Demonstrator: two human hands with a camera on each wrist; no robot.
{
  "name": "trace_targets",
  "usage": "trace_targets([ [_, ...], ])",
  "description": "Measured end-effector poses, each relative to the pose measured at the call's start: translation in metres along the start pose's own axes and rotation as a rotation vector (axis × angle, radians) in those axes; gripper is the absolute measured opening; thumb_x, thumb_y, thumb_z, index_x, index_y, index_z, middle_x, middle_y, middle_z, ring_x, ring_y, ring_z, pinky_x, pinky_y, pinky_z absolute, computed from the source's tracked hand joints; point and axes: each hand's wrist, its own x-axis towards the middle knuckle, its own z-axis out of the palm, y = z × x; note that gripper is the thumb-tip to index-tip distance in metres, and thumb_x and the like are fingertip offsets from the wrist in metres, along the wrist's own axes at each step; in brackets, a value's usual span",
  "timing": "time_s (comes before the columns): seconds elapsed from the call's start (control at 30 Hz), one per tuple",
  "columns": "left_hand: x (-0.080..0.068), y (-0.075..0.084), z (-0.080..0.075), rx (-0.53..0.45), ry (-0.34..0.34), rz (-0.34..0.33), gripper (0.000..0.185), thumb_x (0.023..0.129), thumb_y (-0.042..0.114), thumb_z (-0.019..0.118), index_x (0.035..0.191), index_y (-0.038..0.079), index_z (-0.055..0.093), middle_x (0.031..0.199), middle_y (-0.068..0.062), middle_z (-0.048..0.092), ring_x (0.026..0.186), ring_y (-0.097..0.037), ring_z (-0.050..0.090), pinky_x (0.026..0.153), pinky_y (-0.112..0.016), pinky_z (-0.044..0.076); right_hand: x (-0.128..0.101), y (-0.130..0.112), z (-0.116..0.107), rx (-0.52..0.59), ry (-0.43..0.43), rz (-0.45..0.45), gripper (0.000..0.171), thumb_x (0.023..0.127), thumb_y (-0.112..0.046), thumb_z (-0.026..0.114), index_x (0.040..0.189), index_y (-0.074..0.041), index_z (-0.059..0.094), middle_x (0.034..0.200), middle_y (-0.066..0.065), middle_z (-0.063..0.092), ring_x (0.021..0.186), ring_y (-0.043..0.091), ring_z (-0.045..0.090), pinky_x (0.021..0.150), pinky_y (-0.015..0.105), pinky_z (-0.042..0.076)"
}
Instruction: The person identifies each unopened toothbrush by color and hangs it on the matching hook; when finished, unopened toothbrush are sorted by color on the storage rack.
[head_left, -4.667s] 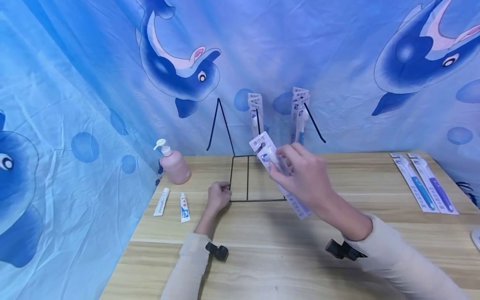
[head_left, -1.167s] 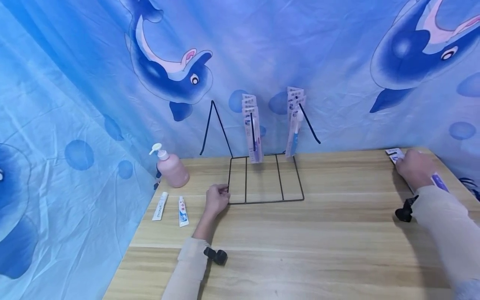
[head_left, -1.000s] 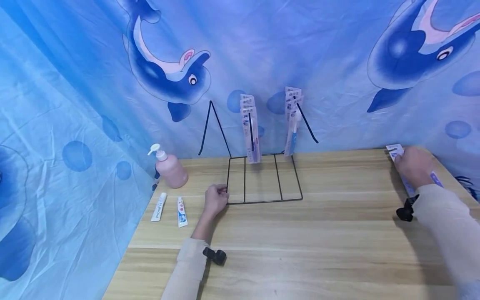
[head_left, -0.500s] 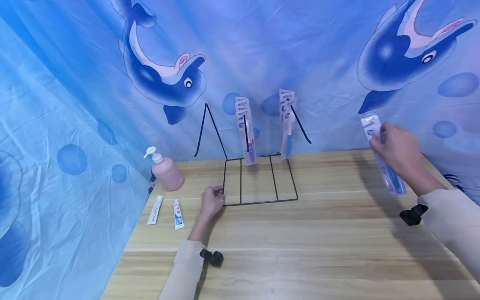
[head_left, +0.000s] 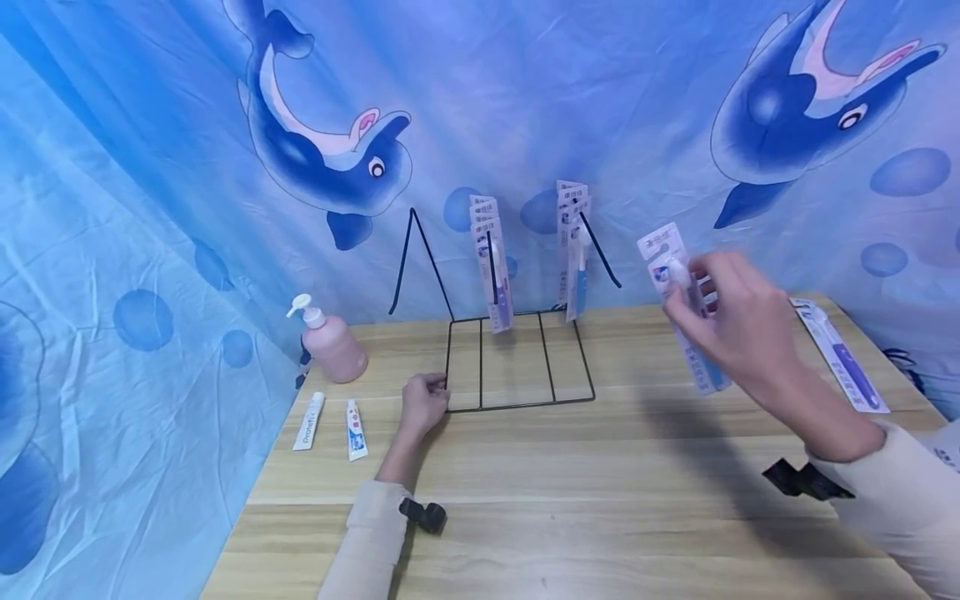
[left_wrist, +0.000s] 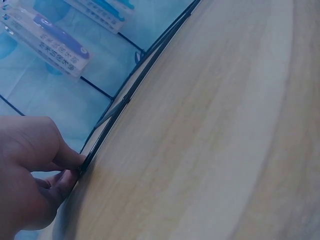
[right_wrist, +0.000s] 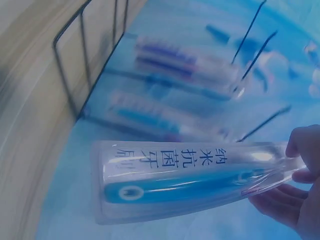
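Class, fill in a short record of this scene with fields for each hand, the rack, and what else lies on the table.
Left hand: left hand grips the front left corner of the wire rack
Right hand: right hand holds a packaged toothbrush in the air, right of the rack
Rack: packaged toothbrushes hang on two hooks, purple pack and blue pack
Table, left: pink pump bottle, two small tubes
Table, right: one more toothbrush pack lying flat
Backdrop: blue dolphin cloth
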Motion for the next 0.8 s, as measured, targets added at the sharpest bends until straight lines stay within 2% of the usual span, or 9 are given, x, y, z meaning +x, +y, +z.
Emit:
trace_targets([
  [0.1,0.000,0.001,-0.001,0.004,0.003,0.004,0.033,0.081,-0.011,0.066,0.114,-0.011,0.067,0.094,-0.017,0.066,0.086,-0.027,0.063,0.078,-0.033,0.058,-0.004,-0.016,0.000,0.032,0.031,-0.073,0.025,0.084,-0.014,0.065,0.097,0.007,0.062,0.084,0.019,0.062,0.059,0.027,0.063,0.043,0.042,0.055],
  [0.2,-0.001,0.002,-0.002,0.000,0.006,0.006,0.033,0.080,-0.012,0.065,0.113,-0.011,0.067,0.094,-0.017,0.065,0.085,-0.027,0.063,0.077,-0.032,0.058,-0.008,-0.026,0.003,0.049,0.034,-0.104,0.026,0.083,-0.016,0.063,0.096,0.006,0.063,0.084,0.018,0.062,0.059,0.025,0.064,0.044,0.040,0.056],
  [0.4,0.000,0.001,-0.002,-0.001,-0.001,0.003,0.033,0.080,-0.011,0.065,0.114,-0.011,0.067,0.094,-0.018,0.065,0.086,-0.027,0.062,0.077,-0.032,0.058,-0.017,-0.027,0.014,0.067,0.037,-0.122,0.024,0.076,-0.011,0.068,0.095,0.004,0.063,0.082,0.015,0.061,0.056,0.021,0.062,0.040,0.037,0.053],
  [0.47,0.000,0.001,-0.001,-0.004,-0.005,-0.004,0.034,0.081,-0.011,0.065,0.114,-0.011,0.067,0.096,-0.018,0.065,0.086,-0.027,0.062,0.078,-0.032,0.058,-0.020,-0.027,0.018,0.060,0.022,-0.123,0.024,0.077,-0.011,0.067,0.095,0.004,0.063,0.082,0.015,0.061,0.056,0.020,0.060,0.039,0.035,0.052],
  [0.6,0.000,0.001,-0.001,-0.003,-0.010,-0.010,0.034,0.081,-0.010,0.065,0.115,-0.011,0.067,0.097,-0.018,0.065,0.087,-0.027,0.062,0.079,-0.033,0.058,-0.019,-0.024,0.030,0.070,-0.004,-0.102,0.020,0.081,-0.010,0.067,0.095,0.004,0.064,0.081,0.015,0.061,0.058,0.020,0.059,0.041,0.033,0.051],
  [0.8,-0.001,0.002,-0.001,-0.007,-0.017,0.004,0.034,0.081,-0.012,0.064,0.115,-0.013,0.066,0.097,-0.019,0.065,0.088,-0.027,0.062,0.078,-0.033,0.058,-0.011,-0.017,0.056,0.148,-0.037,0.032,0.020,0.085,-0.005,0.068,0.099,0.006,0.060,0.086,0.017,0.060,0.067,0.027,0.061,0.050,0.038,0.058],
])
